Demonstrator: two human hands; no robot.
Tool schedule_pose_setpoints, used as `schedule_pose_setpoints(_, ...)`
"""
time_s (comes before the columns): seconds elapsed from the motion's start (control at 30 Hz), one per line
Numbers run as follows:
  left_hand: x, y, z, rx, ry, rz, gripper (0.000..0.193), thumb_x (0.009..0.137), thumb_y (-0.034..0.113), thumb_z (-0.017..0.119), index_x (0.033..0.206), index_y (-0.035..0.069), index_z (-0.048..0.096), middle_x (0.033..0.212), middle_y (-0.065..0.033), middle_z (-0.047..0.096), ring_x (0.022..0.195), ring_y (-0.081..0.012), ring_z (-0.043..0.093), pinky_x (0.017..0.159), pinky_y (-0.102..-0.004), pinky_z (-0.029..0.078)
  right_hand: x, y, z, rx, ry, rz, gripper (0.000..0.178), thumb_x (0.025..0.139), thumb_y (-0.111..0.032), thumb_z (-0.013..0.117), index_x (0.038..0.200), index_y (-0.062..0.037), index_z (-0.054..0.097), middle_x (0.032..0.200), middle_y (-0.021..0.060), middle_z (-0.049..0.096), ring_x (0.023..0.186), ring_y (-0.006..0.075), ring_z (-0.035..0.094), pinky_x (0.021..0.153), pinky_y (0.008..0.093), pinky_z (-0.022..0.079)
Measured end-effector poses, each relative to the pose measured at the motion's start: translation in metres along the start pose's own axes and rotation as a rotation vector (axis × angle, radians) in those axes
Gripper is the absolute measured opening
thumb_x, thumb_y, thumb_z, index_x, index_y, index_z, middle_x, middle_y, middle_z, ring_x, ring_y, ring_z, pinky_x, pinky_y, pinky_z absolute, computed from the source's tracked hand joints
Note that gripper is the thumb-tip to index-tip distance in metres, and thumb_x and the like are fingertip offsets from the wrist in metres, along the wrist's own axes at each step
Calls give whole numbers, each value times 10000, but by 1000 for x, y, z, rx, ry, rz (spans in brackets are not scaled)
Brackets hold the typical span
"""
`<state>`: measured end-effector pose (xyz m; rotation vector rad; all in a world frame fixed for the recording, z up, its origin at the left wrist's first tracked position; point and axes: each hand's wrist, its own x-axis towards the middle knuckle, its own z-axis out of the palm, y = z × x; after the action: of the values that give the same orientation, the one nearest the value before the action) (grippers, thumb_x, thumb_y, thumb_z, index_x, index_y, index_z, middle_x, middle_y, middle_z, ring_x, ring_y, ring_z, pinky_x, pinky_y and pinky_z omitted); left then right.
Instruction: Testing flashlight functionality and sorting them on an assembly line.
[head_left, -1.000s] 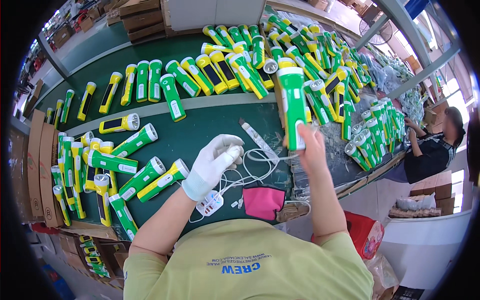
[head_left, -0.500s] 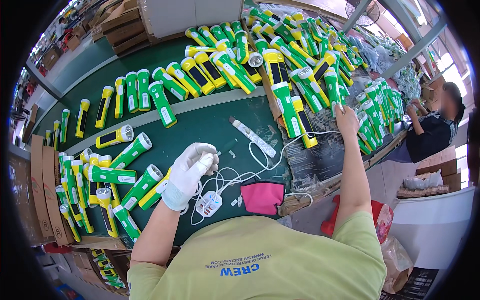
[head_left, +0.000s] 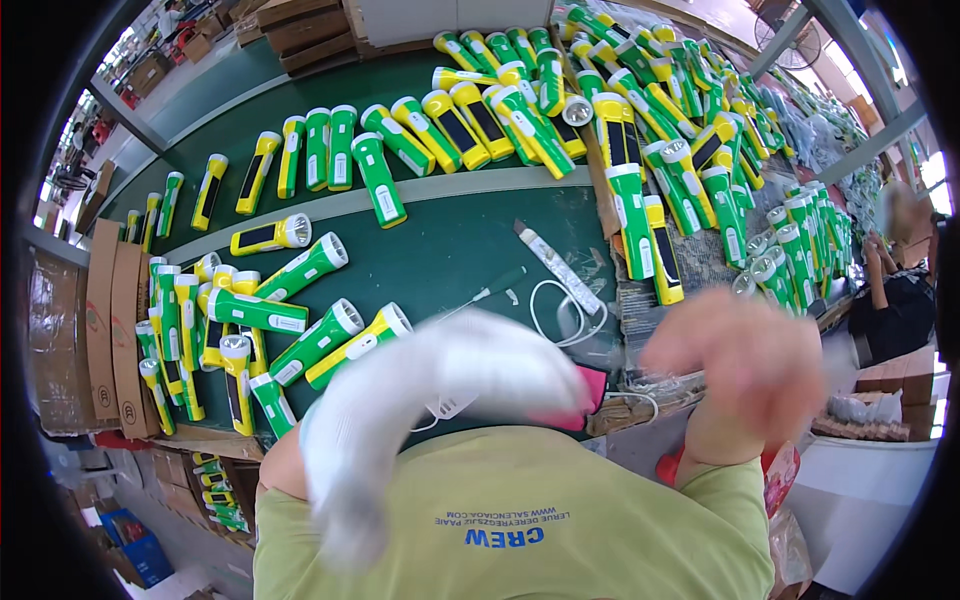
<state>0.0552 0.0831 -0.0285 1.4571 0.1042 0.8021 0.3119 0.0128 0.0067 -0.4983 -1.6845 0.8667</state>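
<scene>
Near the left edge of the worktop (head_left: pixel 430 250) lies a heap of flashlights (head_left: pixel 180 325), overlapping so that the lower ones are partly hidden. Across it, a green flashlight (head_left: pixel 258 311) lies nearly sideways, lens end to the left. Right of it, a green-and-yellow flashlight (head_left: pixel 350 350) slants, its lens toward the back right, its tail toward the front edge. Just beside that lens, the gloved left hand (head_left: pixel 430 370) is a white smear above the worktop's front part; whether its fingers are apart or together cannot be told. It hides most of a white socket block (head_left: pixel 455 402) and much of a pink cloth (head_left: pixel 594 382). Farther right, on a dark sheet (head_left: pixel 645 330), a slim green flashlight (head_left: pixel 631 222) and a yellow flashlight (head_left: pixel 664 255) lie side by side, long axes running back to front, lenses toward the back edge. The bare right hand (head_left: pixel 745 360) is nearer the front edge, blurred too; how its fingers stand, or whether they hold anything, cannot be made out. At far right, a person (head_left: pixel 885 315) is partly cut off by the view's dark rim.
</scene>
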Motion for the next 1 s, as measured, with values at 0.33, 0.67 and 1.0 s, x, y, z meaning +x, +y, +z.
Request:
schedule_pose_setpoints(0.33,-40,67,2,-517,-511,428,320,927,349,584,1200,185,554,1232,11,572,1030,-152,607,965,-435,397,36,-35,40,623,-252,-402,307,910,-178,482,1182,-153,622,1170,25,620,1070,91,575,737,385,492)
schedule_pose_setpoints(0.67,-26,60,17,-260,-466,298,405,975,476,448,1163,181,650,1148,-12,654,1127,-387,527,943,-465,418,6,-4,15,802,-392,-117,371,1013,-250,438,824,-1,637,671,189,670,470,221,595,439,303,461)
schedule_pose_setpoints(1.0,66,-63,-83,969,157,-47,502,867,441,632,1228,93,605,1127,-135,620,1063,-261,591,950,-367,454,-75,41,11,305,345,388,371,975,-292,479,848,49,555,540,177,571,373,204,539,352,272,351)
